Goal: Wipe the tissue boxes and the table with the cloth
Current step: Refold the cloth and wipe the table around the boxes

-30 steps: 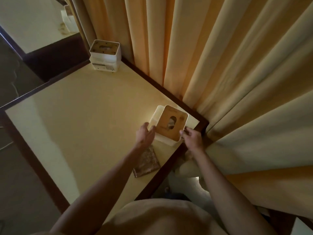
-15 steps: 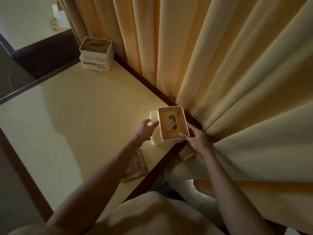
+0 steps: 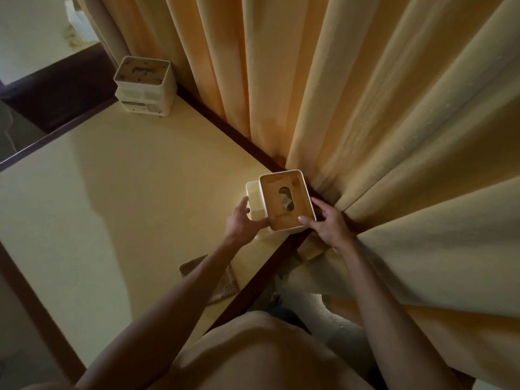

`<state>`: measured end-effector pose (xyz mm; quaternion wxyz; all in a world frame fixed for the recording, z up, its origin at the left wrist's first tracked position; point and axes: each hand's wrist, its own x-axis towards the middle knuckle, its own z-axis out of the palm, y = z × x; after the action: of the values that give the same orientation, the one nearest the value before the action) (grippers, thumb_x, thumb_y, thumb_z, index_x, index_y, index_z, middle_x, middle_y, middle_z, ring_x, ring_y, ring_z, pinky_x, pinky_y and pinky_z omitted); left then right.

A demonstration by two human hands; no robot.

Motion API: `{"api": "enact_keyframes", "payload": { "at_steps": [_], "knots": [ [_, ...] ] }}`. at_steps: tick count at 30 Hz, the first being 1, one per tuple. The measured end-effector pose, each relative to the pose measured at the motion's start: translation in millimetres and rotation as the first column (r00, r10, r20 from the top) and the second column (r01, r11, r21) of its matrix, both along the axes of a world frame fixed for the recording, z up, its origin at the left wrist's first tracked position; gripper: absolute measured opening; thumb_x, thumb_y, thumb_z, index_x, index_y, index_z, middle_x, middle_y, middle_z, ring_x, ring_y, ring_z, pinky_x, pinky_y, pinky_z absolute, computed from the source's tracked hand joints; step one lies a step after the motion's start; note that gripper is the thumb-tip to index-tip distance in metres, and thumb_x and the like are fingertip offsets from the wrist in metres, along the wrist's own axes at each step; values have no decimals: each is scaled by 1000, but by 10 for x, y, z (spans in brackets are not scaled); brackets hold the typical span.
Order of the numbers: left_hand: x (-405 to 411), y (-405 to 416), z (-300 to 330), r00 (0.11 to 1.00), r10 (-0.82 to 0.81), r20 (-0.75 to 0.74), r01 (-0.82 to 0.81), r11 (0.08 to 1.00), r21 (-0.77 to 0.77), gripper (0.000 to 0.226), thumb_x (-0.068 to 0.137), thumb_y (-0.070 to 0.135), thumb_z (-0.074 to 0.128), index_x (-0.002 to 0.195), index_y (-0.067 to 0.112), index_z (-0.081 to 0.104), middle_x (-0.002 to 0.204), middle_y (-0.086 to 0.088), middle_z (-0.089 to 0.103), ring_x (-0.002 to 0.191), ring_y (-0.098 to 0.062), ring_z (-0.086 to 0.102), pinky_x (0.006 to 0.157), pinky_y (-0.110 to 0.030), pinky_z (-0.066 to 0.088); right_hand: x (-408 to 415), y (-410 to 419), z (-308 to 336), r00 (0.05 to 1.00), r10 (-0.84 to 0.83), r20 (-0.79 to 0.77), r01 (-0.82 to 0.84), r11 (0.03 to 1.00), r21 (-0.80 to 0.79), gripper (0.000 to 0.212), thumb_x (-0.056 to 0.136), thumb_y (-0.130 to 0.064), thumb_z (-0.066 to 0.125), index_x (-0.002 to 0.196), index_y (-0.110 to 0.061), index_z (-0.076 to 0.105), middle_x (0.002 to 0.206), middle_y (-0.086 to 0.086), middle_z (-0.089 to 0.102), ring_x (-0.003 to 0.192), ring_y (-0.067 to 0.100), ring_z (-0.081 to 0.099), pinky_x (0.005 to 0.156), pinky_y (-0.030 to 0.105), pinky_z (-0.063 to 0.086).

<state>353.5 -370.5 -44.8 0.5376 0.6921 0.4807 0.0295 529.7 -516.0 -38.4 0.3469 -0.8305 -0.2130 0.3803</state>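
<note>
A white tissue box with a wooden lid (image 3: pixel 285 204) stands at the table's near right corner, against the curtain. My left hand (image 3: pixel 242 220) grips its left side and my right hand (image 3: pixel 326 223) grips its right side, thumb on the lid's rim. A second white tissue box (image 3: pixel 145 85) stands at the far corner of the yellow table (image 3: pixel 126 192). The brown cloth (image 3: pixel 223 282) lies flat on the table near the front edge, partly hidden under my left forearm.
Orange curtains (image 3: pixel 365 108) hang along the table's right side and brush the near box. A dark wooden rim (image 3: pixel 230 130) frames the tabletop. Another pale table (image 3: pixel 33 32) shows at the far left beyond a dark gap.
Both hands have shifted the near tissue box toward the corner by the curtain and turned it upright. The view moved closer; the cloth has stayed put.
</note>
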Motion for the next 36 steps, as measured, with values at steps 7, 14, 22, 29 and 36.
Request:
{"api": "enact_keyframes", "payload": {
  "at_steps": [7, 14, 22, 29, 36],
  "knots": [
    [-15, 14, 1, 996, -78, -47, 80, 996, 39, 91, 82, 47, 80, 153, 16, 33, 143, -10, 55, 129, -29, 53, 86, -34, 43, -14, 230, 121, 914, 88, 395, -119, 991, 54, 55, 93, -22, 74, 144, -16, 57, 150, 9, 52, 138, 28, 49, 110, 39, 42],
    [-27, -9, 17, 992, -105, -77, 103, 994, -20, 91, 86, 49, 75, 155, 14, 28, 144, -13, 54, 127, -31, 54, 85, -33, 40, -40, 722, 157, 599, 616, 511, -482, 787, -385, 33, 95, -20, 68, 128, -24, 68, 172, 2, 5, 155, 29, 13, 120, 57, 29],
    [-36, -16, 63, 991, -105, -83, 105, 994, -14, 91, 86, 49, 76, 155, 14, 27, 143, -13, 55, 126, -32, 54, 85, -34, 42, -12, 781, 137, 643, 548, 535, -460, 835, -303, 10, 96, -15, 62, 93, -16, 72, 167, 0, 25, 152, 24, 20, 119, 54, 31],
    [3, 28, 59, 995, -74, -64, 79, 993, 88, 91, 79, 43, 84, 149, 12, 35, 141, -13, 53, 128, -32, 51, 88, -39, 45, 134, 661, 318, 815, 364, 451, -380, 923, -59, 10, 98, -16, 65, 89, -16, 61, 149, 3, 51, 137, 23, 43, 101, 27, 33],
    [124, 146, 155, 993, -98, -73, 101, 994, 46, 101, 79, 48, 82, 156, 12, 27, 150, -13, 46, 135, -31, 46, 96, -37, 43, 195, 609, 293, 819, 342, 461, -370, 928, -32, 7, 97, -18, 68, 93, -12, 68, 144, 2, 55, 134, 24, 43, 100, 29, 35]
  ]
}}
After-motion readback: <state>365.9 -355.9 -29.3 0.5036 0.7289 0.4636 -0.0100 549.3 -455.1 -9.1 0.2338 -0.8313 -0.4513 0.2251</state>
